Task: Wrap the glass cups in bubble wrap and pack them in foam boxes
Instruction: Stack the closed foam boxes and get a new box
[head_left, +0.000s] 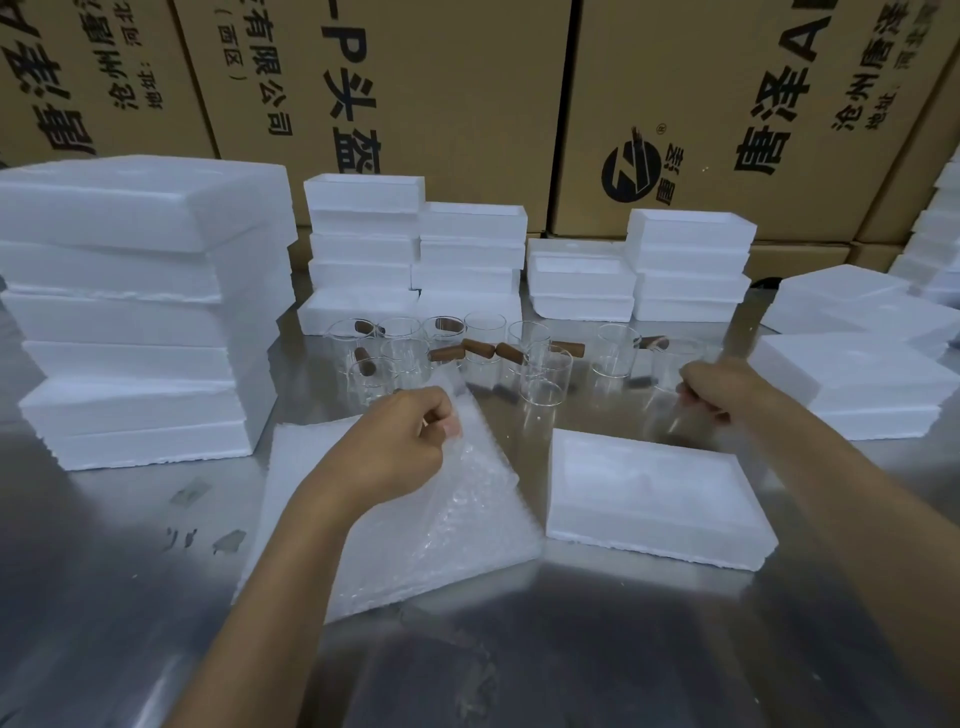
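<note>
Two bare hands work over a shiny steel worktop (130, 597). Left hand (400, 441) pinches the far edge of a clear sheet of bubble wrap (467, 499) between thumb and curled fingers, lifting it off a flat white stack of bubble-wrap sheets (311, 467) lying near the front. Right hand (722, 387) has its fingers curled round a clear glass cup (675, 410), held just above the worktop behind a single open white foam box (654, 499); motion blur hides the cup's outline. About a dozen more clear glass cups with brown wooden handles (483, 349) stand clustered in the middle of the worktop, some touching; an exact count cannot be made through the glass. Behind them rise four stacks of small white foam boxes (467, 244). One tall stack of large white foam slabs (140, 312) stands at the left, and lower foam slabs (852, 384) lie at the right. Brown printed cardboard cartons (467, 78) line the back.
</note>
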